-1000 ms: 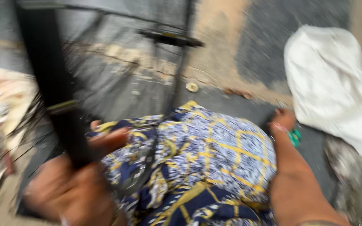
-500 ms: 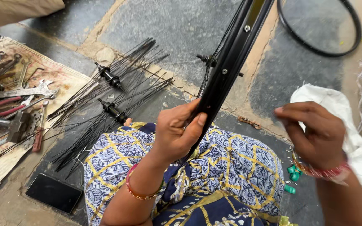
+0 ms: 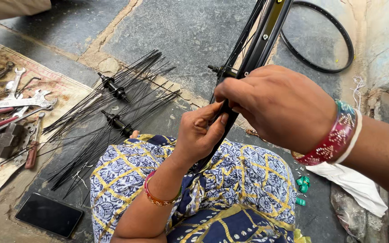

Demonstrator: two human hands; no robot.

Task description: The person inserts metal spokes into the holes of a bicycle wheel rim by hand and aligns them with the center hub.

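Hands now meet on the black metal bicycle wheel rim [image 3: 261,42], which stands upright on the patterned blue lap. The right hand [image 3: 278,105], half a second ago apart and empty, has come over; its fingers pinch at the rim beside the left hand [image 3: 199,132], which stays closed around it.

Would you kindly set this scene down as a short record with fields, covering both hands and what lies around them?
Left hand: left hand grips the black wheel rim from below
Right hand: right hand pinches at the rim beside it
Rim position: upright, its lower edge on the patterned cloth over the lap
Left of lap: loose spokes with hubs spread on the stone floor
Far left: wrenches and hammer on a mat
Near edge: dark phone
Background: second rim lying flat
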